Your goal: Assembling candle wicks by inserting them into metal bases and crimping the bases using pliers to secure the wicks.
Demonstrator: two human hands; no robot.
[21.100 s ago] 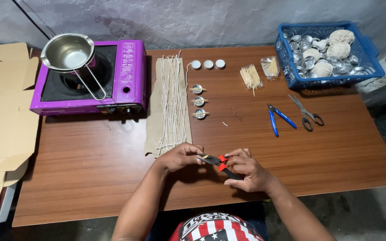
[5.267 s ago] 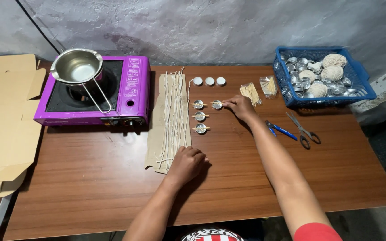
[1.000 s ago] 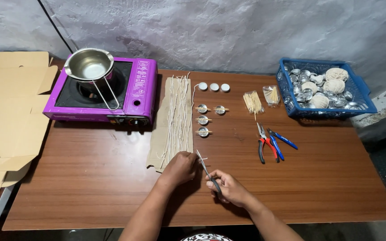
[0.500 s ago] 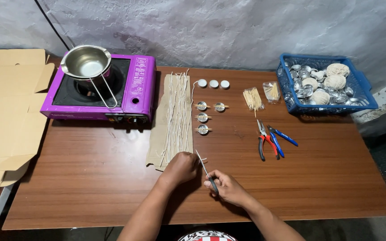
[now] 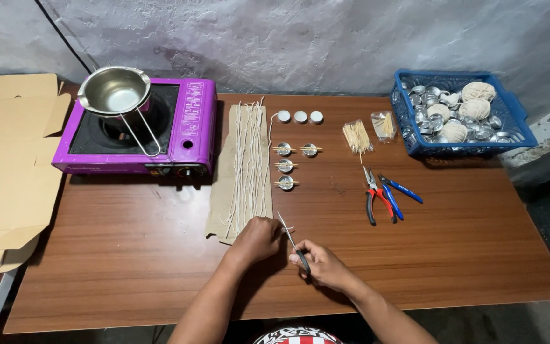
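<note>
White waxed string wicks [image 5: 247, 162] lie on brown cardboard; one end is pinched in the left hand [image 5: 257, 239], beside the steel scissors [image 5: 293, 242] gripped by the right hand [image 5: 323, 266]. Four small metal cups [image 5: 286, 165] beyond the fingers are fitted (many remain in the blue plastic basket [image 5: 463, 148]).

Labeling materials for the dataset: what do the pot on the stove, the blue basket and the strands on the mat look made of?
Pot: bare metal, likely stainless steel; shiny grey reflections.
Blue basket: probably moulded plastic; uniform blue lattice walls.
Strands: pale cotton-like string, matte, slightly frayed ends; the exact fibre is unclear.

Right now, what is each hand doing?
Left hand: closed on a white string by the cloth.
Right hand: holding scissors, blades toward the string.
</note>
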